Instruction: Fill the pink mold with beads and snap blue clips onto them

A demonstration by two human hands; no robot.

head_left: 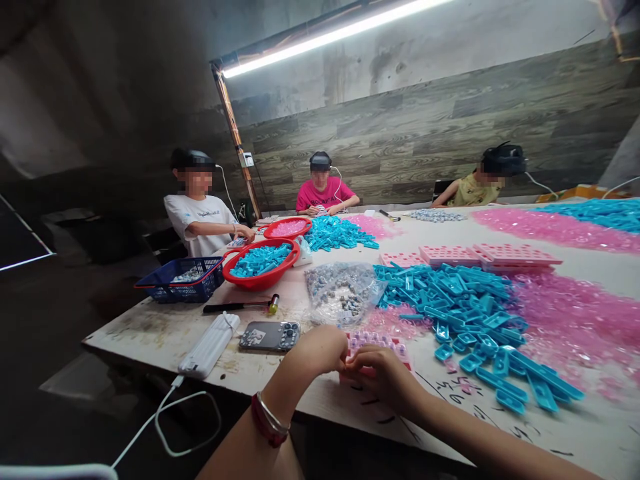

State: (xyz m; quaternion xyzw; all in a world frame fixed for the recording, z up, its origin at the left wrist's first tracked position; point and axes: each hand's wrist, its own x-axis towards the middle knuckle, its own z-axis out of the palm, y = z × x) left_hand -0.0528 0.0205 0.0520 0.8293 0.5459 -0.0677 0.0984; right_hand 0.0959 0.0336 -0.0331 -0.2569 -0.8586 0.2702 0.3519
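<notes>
A pink tray [404, 352] with rows of small clear-and-purple pieces standing in it lies at the table's front edge. Over its left end, my left hand [323, 348] bends down with the fingers curled and mostly hidden behind the back of the hand. Against it, my right hand [377, 368] has its thumb and fingers pressed together at the tray's near side. The fingertips of both hands meet; whatever is between them is too small or hidden to make out. Just beyond the tray is a clear plastic bag [345, 290] of small metallic-looking parts.
Blue plastic pieces [450, 300] and pink clear pieces [575, 320] lie heaped to the right. Leftward are a phone [270, 335], a white power bank [210, 347] with a cable, a hammer [245, 305], a red basin [270, 277] and a blue basket [185, 287]. Three people sit across the table.
</notes>
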